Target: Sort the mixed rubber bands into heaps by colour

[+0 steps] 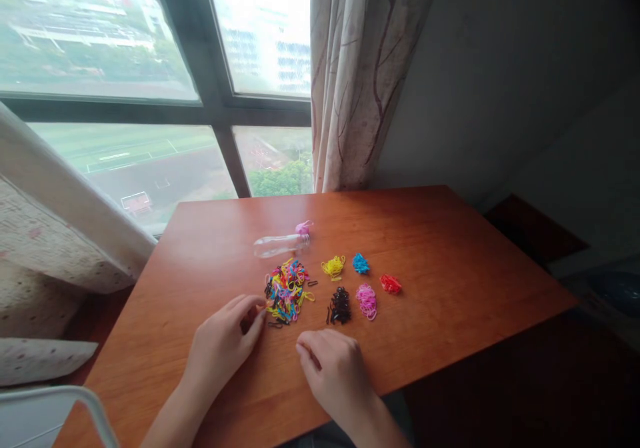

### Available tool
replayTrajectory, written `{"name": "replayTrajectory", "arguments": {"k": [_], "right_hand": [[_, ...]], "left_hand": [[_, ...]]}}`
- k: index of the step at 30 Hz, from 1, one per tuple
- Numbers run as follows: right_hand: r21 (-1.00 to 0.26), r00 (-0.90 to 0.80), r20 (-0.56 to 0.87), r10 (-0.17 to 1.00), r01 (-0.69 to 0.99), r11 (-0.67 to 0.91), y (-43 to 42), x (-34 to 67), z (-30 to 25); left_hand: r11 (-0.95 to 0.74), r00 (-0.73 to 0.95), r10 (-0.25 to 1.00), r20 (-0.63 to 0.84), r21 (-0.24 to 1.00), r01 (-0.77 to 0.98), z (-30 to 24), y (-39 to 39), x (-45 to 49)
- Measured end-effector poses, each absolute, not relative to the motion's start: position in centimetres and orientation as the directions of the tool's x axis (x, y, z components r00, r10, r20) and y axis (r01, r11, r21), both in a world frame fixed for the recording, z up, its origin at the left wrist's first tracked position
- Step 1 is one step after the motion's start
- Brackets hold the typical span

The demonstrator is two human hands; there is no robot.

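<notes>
A mixed heap of small coloured elastic bands (287, 289) lies on a wooden table (450, 255). To its right sit small one-colour heaps: yellow (333, 267), blue (361, 263), red (390, 283), pink (367, 301) and black (340, 305). My left hand (225, 345) rests on the table with its fingertips at the near left edge of the mixed heap, fingers curled. My right hand (334, 368) lies just in front of the black heap, fingers bent down toward the table. Whether either hand holds a band is hidden.
A clear plastic bottle (278, 244) with a pink cap lies on its side behind the mixed heap. Behind the table are a window and a patterned curtain (360, 81). A cushioned surface (40, 248) stands at the left, and a white rail (90, 408) crosses the lower left corner.
</notes>
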State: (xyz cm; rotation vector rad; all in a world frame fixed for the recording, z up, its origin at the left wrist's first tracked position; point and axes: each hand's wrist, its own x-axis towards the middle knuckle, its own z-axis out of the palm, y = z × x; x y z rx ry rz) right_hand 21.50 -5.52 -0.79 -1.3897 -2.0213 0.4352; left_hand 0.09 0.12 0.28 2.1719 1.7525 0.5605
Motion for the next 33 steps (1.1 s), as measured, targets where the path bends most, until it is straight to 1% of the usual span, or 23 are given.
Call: {"name": "replayTrajectory", "arguments": {"k": [6,11,14,18,21,29,33], "right_hand": [[-0.588,-0.282,0.275,0.919,0.707,0.393,-5.81,21.12,-1.2],[-0.611,-0.278,0.27,0.922,0.69,0.387,-5.79,21.23,-1.15],[-0.619,-0.276,0.266,0.923,0.685,0.383,-5.73,21.27,-1.15],[-0.626,-0.273,0.265,0.925,0.681,0.38,-5.68,21.34,-1.1],[-0.63,-0.271,0.262,0.926,0.679,0.377,-5.69,21.37,-1.02],[-0.626,-0.279,0.268,0.922,0.678,0.386,-5.62,21.35,-0.87],[-0.607,-0.286,0.255,0.924,0.696,0.383,-5.54,21.38,-0.77]], "left_hand": [[-0.22,0.18,0.975,0.13,0.451,0.865,0.47,-0.03,0.51],[-0.229,0.196,0.973,0.118,0.449,0.864,0.63,0.05,0.52],[-0.235,0.203,0.972,0.118,0.494,0.837,0.57,0.2,0.24],[-0.268,0.229,0.963,0.142,0.586,0.765,0.39,0.37,-0.18],[-0.255,0.22,0.966,0.135,0.638,0.727,0.3,0.4,-0.33],[-0.196,0.197,0.977,0.083,0.712,0.674,0.79,0.2,-0.05],[-0.188,0.207,0.976,0.064,0.726,0.662,1.2,0.11,0.17]]}}
